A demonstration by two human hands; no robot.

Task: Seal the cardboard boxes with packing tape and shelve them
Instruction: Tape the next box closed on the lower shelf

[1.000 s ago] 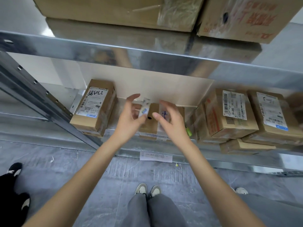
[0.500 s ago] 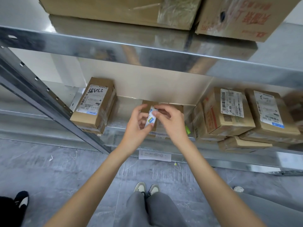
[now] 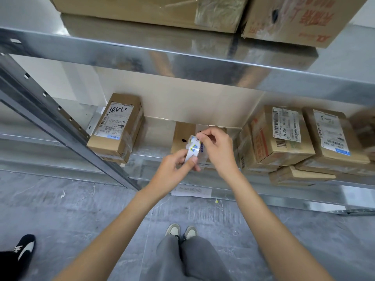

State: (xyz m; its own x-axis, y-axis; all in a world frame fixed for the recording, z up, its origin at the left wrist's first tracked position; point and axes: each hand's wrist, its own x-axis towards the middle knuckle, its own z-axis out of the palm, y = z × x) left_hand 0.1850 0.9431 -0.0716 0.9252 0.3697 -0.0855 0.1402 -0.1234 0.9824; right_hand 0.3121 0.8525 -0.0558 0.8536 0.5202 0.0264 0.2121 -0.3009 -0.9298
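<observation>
Steel shelving [image 3: 182, 63] fills my view, with the small cardboard box [image 3: 182, 136] on its lower shelf. Both forearms reach forward; my left hand [image 3: 174, 171] pinches the label strip [image 3: 193, 148] from below while my right hand [image 3: 218, 147] pinches its top edge.

We see a galvanised steel shelving unit [image 3: 182, 59], its slanted perforated upright [image 3: 60, 120] at left, a plain pale wall [image 3: 182, 100] behind the lower shelf [image 3: 154, 159], a grey concrete floor [image 3: 71, 216] scuffed and flecked, even diffuse light reflecting off the metal
</observation>
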